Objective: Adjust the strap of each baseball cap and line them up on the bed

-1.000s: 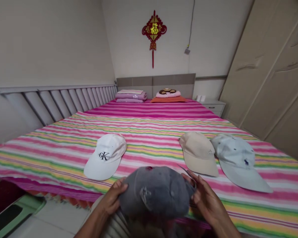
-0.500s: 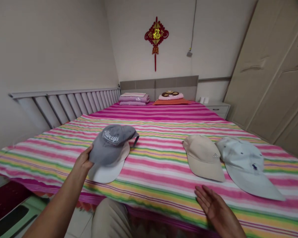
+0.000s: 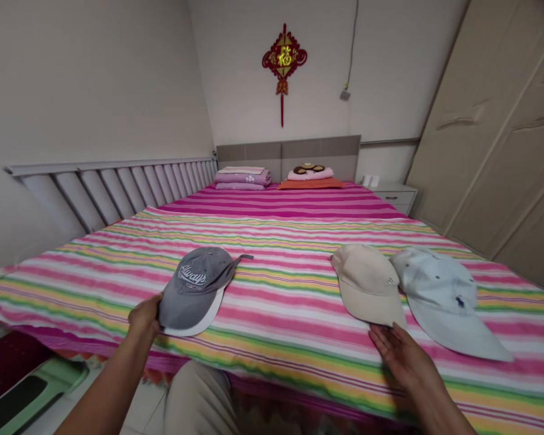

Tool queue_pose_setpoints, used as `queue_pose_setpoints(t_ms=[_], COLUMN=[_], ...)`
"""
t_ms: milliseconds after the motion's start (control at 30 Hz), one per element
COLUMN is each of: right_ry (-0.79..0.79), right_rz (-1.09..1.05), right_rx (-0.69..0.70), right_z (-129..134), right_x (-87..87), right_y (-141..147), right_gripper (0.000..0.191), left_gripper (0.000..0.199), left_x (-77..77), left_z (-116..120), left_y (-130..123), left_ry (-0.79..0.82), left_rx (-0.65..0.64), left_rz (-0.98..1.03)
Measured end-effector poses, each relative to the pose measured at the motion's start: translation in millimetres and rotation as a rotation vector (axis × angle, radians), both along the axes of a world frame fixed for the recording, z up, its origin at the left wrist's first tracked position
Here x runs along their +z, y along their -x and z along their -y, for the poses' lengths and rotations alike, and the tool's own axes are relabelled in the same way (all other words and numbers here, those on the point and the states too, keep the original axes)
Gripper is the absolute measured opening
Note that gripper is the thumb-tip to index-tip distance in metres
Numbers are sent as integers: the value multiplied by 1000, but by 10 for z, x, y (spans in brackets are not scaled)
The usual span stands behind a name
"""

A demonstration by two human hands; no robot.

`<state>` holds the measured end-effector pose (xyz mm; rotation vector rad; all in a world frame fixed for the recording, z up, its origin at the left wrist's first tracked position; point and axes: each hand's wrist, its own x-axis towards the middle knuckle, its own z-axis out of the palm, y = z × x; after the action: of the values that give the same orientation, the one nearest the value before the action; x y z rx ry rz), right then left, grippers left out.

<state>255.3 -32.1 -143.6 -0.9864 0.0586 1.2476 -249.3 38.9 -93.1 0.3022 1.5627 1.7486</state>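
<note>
My left hand (image 3: 145, 315) pinches the left edge of the brim of a grey baseball cap (image 3: 194, 287) with white "Always" lettering. The grey cap lies over a white cap (image 3: 211, 318), of which just part of the brim shows. My right hand (image 3: 401, 353), palm up with its fingers stretched out, is at the front brim edge of a beige cap (image 3: 365, 281). The fingertips meet the underside of that edge, and the thumb is beside it. A pale blue cap (image 3: 444, 296) with a small dark emblem touches the beige cap on its right.
A bed with a striped sheet (image 3: 272, 314) carries the caps. Folded purple bedding (image 3: 242, 179) and a pink pillow (image 3: 310, 175) lie by the headboard (image 3: 320, 151). A radiator (image 3: 118, 190) runs along the left wall; a green stool (image 3: 40, 393) stands low at left.
My left hand has lowered and turned the grey cap, laying it over the white cap with its brim forward. My right hand has moved up to the brim of the beige cap.
</note>
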Motion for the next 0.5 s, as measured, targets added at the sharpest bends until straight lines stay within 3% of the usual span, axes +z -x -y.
queue_pose_setpoints(t_ms=[33,100,167,233,300,367,500], right_ry=[-5,-13,-22,-36,-52,-67,-89], right_rz=[-3,-16,-35,-57,-76,-96,-138], right_rx=[-8,-28,-49,-60,-57,-36,51], right_z=[-32,-96,-157,-208,-237,-231,-102], right_x=[-5,-2,19,49,81,105,111], right_y=[-16,-35,-37,-27,-6,31,193], right_gripper=[18,20,21,25,29,31,27], left_gripper=[47,51,52,59,63,65,54], left_x=[-9,-81,-230,-410,-538,-554,-351], left_z=[26,87,132,136,110,92,216], left_y=[-39,-122,-180,-191,-169,-171,-485], left_ry=[-15,-58,-112,-136,-128,-123,-260], left_rx=[42,33,-146,-307,-369,-373,-327], left_rz=[-119,-540,-1222,-1656,-1792,-1787,-1495])
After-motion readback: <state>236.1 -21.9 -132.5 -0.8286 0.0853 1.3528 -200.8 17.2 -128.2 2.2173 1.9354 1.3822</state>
